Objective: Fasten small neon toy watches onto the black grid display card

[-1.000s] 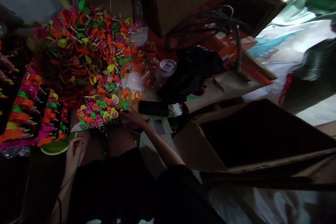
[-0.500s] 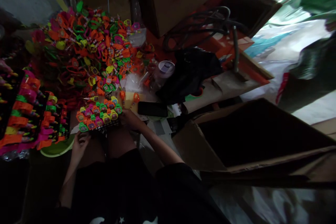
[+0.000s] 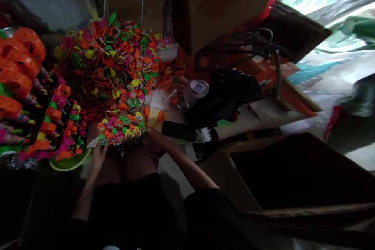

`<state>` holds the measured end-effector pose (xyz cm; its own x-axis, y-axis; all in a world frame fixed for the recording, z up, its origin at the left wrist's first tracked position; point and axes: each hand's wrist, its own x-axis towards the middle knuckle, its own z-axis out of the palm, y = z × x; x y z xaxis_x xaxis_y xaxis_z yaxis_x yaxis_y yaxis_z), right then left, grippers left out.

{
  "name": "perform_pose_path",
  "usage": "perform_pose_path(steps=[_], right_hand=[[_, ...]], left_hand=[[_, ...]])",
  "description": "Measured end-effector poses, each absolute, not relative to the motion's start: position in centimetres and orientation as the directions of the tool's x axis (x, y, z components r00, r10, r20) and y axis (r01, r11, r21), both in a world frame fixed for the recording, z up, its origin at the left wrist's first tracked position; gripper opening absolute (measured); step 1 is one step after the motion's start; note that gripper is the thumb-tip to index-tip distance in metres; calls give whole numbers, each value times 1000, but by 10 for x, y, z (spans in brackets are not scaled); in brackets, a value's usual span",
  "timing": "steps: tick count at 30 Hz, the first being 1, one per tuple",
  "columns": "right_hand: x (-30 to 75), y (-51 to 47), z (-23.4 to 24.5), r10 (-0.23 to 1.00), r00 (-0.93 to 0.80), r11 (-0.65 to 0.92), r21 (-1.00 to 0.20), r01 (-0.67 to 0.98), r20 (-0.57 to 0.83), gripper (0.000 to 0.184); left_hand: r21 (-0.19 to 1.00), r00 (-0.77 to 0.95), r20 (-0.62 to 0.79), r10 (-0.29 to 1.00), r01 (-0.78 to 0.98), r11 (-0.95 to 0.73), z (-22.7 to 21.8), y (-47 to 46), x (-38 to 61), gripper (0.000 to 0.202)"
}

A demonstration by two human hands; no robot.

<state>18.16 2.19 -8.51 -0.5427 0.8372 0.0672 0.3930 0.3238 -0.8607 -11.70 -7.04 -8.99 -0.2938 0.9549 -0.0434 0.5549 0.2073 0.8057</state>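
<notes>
The left hand [image 3: 99,155] grips the near left corner of a small black tray [image 3: 129,145], and the right hand [image 3: 154,137] closes on its right edge; the tray rests on the person's knees, packed with rows of bright toy watches [image 3: 121,128]. Just beyond lies a dark phone [image 3: 179,131], with a big heap of loose watches [image 3: 123,58] behind it. To the left stand filled trays [image 3: 43,125] stacked over a green bowl [image 3: 70,162]. An open cardboard box [image 3: 293,172] sits to the right.
</notes>
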Motion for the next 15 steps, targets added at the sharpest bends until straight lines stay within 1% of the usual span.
perform_pose_path(steps=[5,9,11,13,15], right_hand=[[178,15,-87,847,-531,277,-870,408,20,17],[172,5,-84,866,-494,268,-908,322,81,20],[172,3,-83,872,-483,260,-909,325,77,19],[176,6,-85,904,-424,246,-875,417,51,17],[181,14,-89,955,-293,217,-790,573,50,17]], left_hand=[[739,-183,54,982,669,83,-92,-68,-115,34],[683,-178,64,982,725,87,-93,-65,-112,26],[674,-164,54,985,734,86,-92,-66,-111,26],[681,-148,45,988,728,79,-90,-69,-111,27],[686,-140,44,989,724,72,-87,-74,-110,27]])
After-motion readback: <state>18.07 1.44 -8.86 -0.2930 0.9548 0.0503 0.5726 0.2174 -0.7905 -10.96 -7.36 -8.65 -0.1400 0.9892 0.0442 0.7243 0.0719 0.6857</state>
